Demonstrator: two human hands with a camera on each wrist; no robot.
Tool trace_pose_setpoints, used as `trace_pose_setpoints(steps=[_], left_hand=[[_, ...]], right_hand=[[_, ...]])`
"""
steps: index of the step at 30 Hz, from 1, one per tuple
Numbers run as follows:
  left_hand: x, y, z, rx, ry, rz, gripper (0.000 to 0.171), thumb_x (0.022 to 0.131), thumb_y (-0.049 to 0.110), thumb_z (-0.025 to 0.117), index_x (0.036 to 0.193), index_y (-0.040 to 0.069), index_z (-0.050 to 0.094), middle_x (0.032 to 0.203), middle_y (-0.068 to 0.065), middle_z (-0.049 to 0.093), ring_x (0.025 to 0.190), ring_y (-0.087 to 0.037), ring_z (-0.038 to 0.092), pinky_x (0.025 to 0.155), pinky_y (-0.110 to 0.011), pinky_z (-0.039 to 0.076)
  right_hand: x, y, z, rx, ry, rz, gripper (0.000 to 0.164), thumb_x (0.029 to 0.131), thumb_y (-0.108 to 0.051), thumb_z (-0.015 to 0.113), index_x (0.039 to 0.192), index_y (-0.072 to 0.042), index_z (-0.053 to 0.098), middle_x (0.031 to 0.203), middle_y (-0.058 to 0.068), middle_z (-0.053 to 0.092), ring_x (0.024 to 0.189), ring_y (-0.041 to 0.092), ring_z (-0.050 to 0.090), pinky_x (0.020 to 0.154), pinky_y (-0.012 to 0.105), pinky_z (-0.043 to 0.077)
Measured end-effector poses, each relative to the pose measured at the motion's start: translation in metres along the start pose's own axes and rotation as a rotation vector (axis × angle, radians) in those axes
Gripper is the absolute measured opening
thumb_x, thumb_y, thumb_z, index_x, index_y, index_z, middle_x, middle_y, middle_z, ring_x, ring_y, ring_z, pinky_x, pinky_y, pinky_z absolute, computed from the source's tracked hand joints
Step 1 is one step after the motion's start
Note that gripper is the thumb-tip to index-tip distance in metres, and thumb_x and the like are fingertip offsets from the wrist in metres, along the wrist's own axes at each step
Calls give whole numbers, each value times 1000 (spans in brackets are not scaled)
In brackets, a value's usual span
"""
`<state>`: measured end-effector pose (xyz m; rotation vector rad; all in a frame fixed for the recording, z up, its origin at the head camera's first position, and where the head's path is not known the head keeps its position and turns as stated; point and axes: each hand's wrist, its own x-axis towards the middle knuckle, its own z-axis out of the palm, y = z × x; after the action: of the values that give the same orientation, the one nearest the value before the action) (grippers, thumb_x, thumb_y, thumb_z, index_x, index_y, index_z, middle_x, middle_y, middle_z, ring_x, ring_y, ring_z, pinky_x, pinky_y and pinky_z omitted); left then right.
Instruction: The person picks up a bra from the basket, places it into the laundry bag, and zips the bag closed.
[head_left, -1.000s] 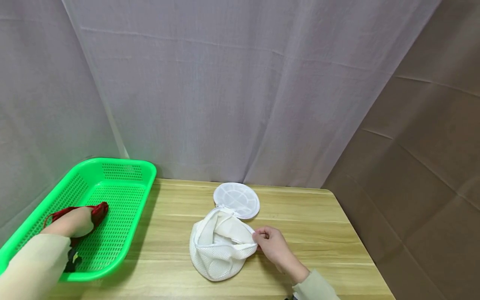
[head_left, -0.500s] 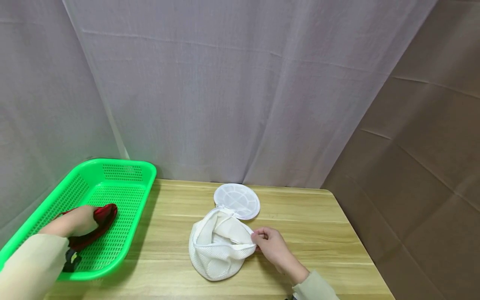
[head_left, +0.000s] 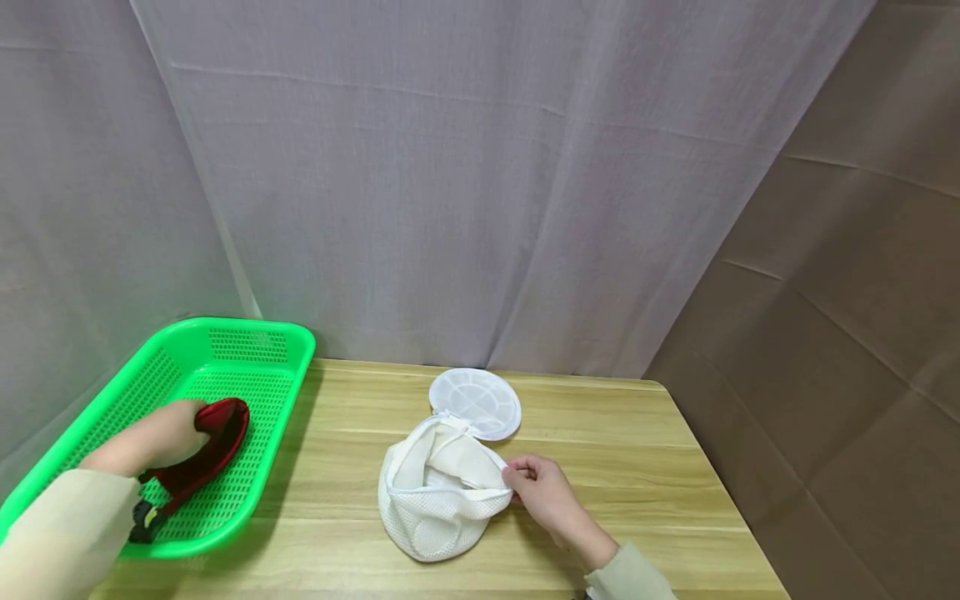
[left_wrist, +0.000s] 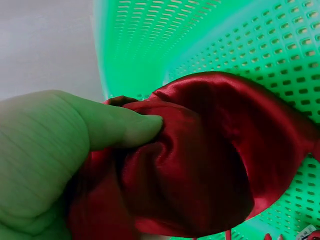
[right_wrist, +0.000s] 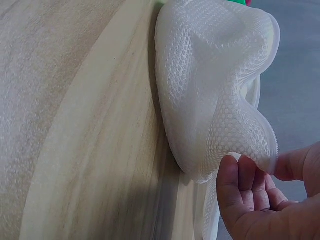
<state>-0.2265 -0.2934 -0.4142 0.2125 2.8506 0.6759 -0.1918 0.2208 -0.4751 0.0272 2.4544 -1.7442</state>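
Here, hands [head_left: 167, 435] [head_left: 549, 497] pinch red satin [head_left: 201, 468] and white mesh [head_left: 435, 523].

Free gap between green basket [head_left: 282, 418] and white bag [head_left: 438, 523], curtain [head_left: 420, 208] blocking behind

Forward-down head view, close-up wrist views, hands [head_left: 543, 496] shared

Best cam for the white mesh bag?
Head: shows nearly the whole white mesh bag, open, plus its round lid. Right wrist: only a close-up side, edge pinched by the right hand. Left wrist: none of it.
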Motion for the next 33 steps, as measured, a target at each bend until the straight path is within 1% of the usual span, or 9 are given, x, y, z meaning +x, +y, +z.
trace_pose_setpoints(steps=[2, 6, 11, 15, 22, 24, 27, 31, 33], left_hand=[[0, 3, -1, -5, 21, 10, 3, 88, 4, 51, 87, 1, 51, 71, -5, 48, 62, -20, 46, 55, -35, 38], [1, 10, -2, -4, 90, 41, 10, 92, 6, 52, 84, 3, 47, 68, -5, 45, 61, -19, 42, 54, -34, 35], [4, 15, -1, 24, 152, 77, 12, 90, 6, 57, 83, 3, 48, 68, -4, 46, 62, -20, 43, 56, -36, 36], [6, 13, 1, 55, 155, 81, 13, 88, 5, 58, 81, 3, 47, 67, -4, 46, 61, -20, 43, 56, -37, 37], [9, 10, 5, 60, 170, 76, 8, 88, 5, 55, 83, 2, 49, 68, -4, 48, 62, -21, 44, 56, -38, 37], [13, 10, 8, 63, 162, 79, 8, 87, 4, 56, 83, 2, 50, 69, -5, 49, 61, -21, 45, 55, -38, 38], [17, 8, 14, 67, 98, 66, 7, 88, 3, 57, 86, 0, 51, 72, -6, 52, 63, -21, 50, 56, -39, 41], [19, 7, 23, 89, 20, 75, 14, 84, 6, 66, 84, 1, 53, 74, -6, 54, 67, -21, 52, 59, -39, 44], [19, 8, 27, 98, -7, 82, 20, 80, 8, 71, 80, 3, 52, 73, -4, 53, 67, -20, 51, 60, -38, 44]], right_hand=[[0, 1, 0, -6, 3, -1, 18, 94, -8, 59, 103, 7, 62, 87, 11, 62, 75, 17, 59, 73, 41, 55], [0, 1, -2, -13, 5, -2, 18, 93, -9, 59, 102, 6, 62, 86, 10, 62, 75, 17, 59, 74, 43, 55], [1, 2, -2, -20, 7, -8, 18, 94, -9, 59, 103, 6, 62, 86, 10, 62, 75, 17, 59, 73, 42, 55], [0, 2, -2, -14, 4, -7, 18, 93, -9, 59, 103, 7, 62, 86, 10, 62, 75, 17, 59, 73, 42, 55], [-1, 0, -2, 2, -4, 7, 19, 94, -9, 60, 104, 7, 62, 87, 11, 61, 76, 18, 59, 74, 41, 55], [-1, 1, -2, 7, -5, 6, 20, 94, -9, 60, 104, 8, 62, 88, 11, 61, 76, 18, 59, 74, 40, 55], [-1, 3, -2, 11, -12, 4, 21, 95, -8, 59, 105, 9, 61, 89, 12, 62, 77, 18, 59, 73, 40, 55], [0, 6, -2, 22, -15, 0, 20, 95, -6, 57, 105, 11, 60, 89, 13, 62, 77, 18, 59, 72, 38, 55], [0, 6, -2, 36, -12, -5, 19, 95, -4, 57, 104, 11, 60, 88, 13, 62, 77, 18, 60, 71, 35, 56]])
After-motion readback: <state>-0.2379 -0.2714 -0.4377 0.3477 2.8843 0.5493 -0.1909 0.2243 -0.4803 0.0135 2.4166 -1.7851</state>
